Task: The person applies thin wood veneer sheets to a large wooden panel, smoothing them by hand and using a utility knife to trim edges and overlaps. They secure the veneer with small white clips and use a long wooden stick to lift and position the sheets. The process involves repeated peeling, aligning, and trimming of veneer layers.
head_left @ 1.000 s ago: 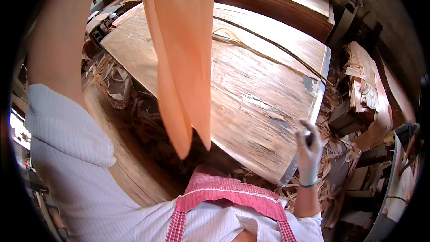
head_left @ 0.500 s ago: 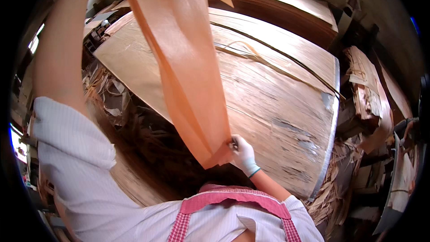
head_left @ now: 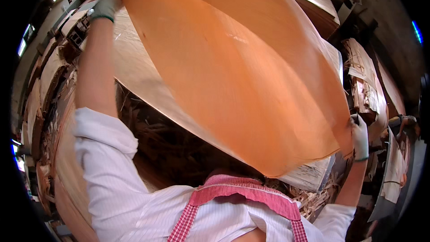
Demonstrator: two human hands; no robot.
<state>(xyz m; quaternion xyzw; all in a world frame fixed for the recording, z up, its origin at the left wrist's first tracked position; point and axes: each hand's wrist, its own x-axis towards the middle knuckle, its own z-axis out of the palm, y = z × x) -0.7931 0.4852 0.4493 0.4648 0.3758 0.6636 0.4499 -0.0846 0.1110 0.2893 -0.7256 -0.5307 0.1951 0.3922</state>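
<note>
Head view: broad, thin orange veneer sheet

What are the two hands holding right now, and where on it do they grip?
Both gloved hands hold one large, thin orange wood veneer sheet: the left hand grips its raised upper-left corner, the right hand its lower-right edge.

- Strong daylight is cast from above, and the orange veneer sheet is lit to a glow.
- Deep shadow is seen beneath it.
- Edges are bent and blackened by fisheye distortion.
- Slight motion blur is noticed.
</note>
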